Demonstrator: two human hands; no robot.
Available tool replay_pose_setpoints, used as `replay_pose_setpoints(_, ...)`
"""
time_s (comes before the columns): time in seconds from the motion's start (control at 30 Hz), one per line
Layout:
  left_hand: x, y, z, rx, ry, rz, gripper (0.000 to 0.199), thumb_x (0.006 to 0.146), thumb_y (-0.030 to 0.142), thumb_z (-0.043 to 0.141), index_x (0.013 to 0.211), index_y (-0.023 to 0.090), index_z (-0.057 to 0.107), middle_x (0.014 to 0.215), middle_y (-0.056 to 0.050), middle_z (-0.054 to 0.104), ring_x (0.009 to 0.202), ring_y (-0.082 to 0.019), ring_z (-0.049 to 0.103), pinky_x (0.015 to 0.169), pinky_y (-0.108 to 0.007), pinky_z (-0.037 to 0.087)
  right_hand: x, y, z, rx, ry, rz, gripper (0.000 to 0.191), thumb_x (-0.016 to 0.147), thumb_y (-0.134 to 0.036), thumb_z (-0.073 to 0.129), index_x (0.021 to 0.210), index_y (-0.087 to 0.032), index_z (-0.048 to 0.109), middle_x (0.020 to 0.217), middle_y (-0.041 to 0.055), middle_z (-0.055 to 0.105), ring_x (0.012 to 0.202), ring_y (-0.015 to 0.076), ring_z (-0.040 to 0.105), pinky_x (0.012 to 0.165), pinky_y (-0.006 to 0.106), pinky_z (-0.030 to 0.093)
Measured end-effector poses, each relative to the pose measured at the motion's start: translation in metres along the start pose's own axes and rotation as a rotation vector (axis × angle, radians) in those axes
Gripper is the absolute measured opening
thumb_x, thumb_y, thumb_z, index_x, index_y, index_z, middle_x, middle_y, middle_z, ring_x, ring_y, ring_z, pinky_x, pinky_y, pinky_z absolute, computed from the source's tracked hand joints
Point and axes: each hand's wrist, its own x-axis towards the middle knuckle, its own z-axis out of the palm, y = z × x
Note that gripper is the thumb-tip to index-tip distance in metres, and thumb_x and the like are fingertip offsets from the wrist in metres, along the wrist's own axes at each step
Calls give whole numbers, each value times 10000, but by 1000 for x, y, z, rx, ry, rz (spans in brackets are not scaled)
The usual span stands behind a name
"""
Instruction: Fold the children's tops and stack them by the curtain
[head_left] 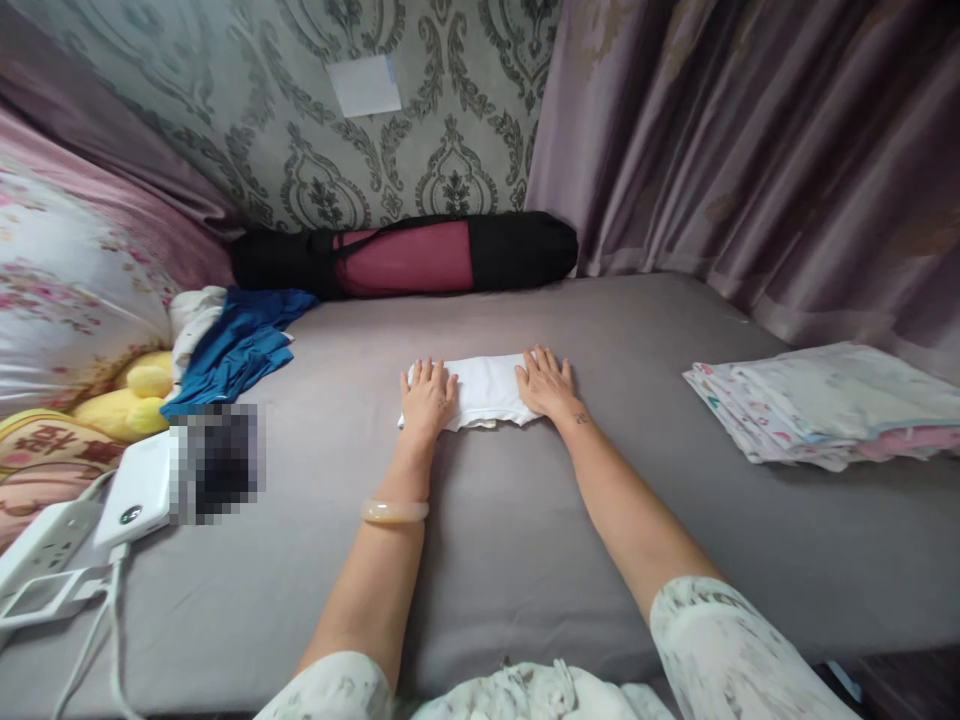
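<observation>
A folded white cloth (489, 388) lies flat in a wide strip on the grey bed sheet (510, 540). My left hand (428, 396) rests palm down on its left end, with the fingers stretched away from me. On the right end lies my right hand (546, 382), also flat with its fingers spread. Neither hand grips the cloth. Its near edge looks slightly wavy, and both ends are partly hidden under my hands. What kind of garment or cloth it is cannot be made out.
Folded patterned cloths (825, 405) are stacked at the right. A black and red long bag (405, 255) lies along the wall. At the left are a blue garment (236, 345), a yellow plush toy (124, 400), a white power bank (139, 485) and a power strip (56, 545) with cables.
</observation>
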Motion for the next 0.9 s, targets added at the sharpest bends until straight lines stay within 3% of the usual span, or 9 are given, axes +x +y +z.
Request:
replay_pose_setpoints(0.17, -1, -3, 1, 66, -98, -37, 494, 951, 410, 373, 1344, 148, 518, 1520, -204, 374, 1433, -375, 280, 1125, -625, 208, 0, 0, 2, 7, 9, -1, 594, 1006, -410, 180, 1514, -134, 315, 1601, 124, 220, 1467, 282, 176, 1151, 544, 167)
replay_pose_setpoints(0.47, -2, -2, 0, 93, -79, -13, 494, 955, 408, 346, 1346, 158, 514, 1510, -209, 388, 1425, -369, 300, 1111, -635, 223, -4, -3, -1, 15, 39, 0, 565, 1004, -384, 225, 1485, -125, 367, 1583, 154, 262, 1452, 293, 213, 1145, 552, 161)
replay_pose_setpoints(0.67, -6, 16, 2, 68, 55, 44, 433, 933, 347, 405, 1265, 124, 569, 1470, -234, 434, 1448, -373, 246, 1135, -661, 69, -23, -36, 0, 40, 282, -122, 539, 1003, -356, 267, 1458, -100, 402, 1572, 178, 278, 1461, 275, 182, 1166, 509, 65)
replay_pose_setpoints(0.8, -14, 31, 12, 27, 100, 148, 487, 947, 387, 386, 1318, 110, 537, 1477, -229, 428, 1454, -342, 247, 1166, -598, 65, -28, -51, 6, 36, 306, -225, 527, 999, -340, 291, 1445, -92, 421, 1562, 172, 304, 1459, 265, 187, 1171, 487, 41)
replay_pose_setpoints(0.9, -18, 32, 22, 42, 86, 155, 521, 952, 392, 373, 1355, 89, 504, 1468, -243, 433, 1439, -345, 282, 1166, -586, 92, -28, -50, 11, 38, 301, -217, 527, 996, -342, 297, 1426, -75, 443, 1545, 181, 335, 1451, 270, 211, 1170, 476, 63)
